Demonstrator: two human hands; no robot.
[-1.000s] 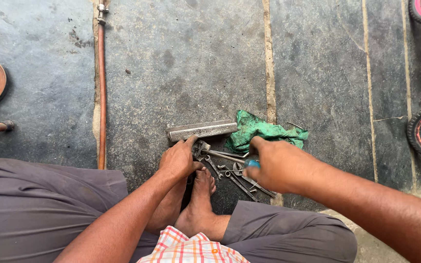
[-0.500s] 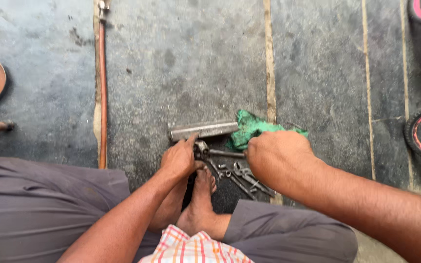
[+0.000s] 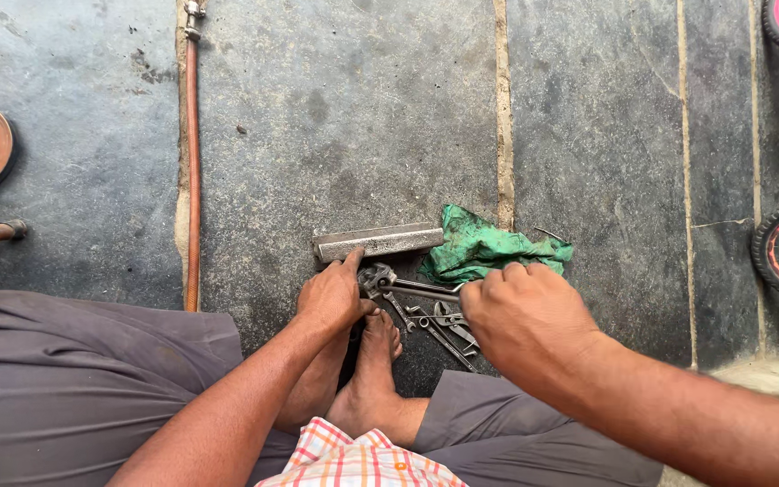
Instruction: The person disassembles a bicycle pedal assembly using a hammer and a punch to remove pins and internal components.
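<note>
Both hands grip one wrench [image 3: 407,287]: right hand [image 3: 525,316] fingers closed around its handle, left hand [image 3: 331,293] fingers pinching its head.

On the stone floor [image 3: 362,117], the left hand [image 3: 334,296] touches the head of an adjustable wrench [image 3: 388,282], index finger reaching a grey metal bar [image 3: 379,242] at twelve o'clock. The right hand [image 3: 525,316] grips the wrench's handle; a green rag [image 3: 484,250] lies at eleven o'clock of it.

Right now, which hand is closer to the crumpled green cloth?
The right hand. It sits just below the crumpled green cloth, knuckles almost at its edge. The left hand is farther off, by the grey metal bar.
</note>
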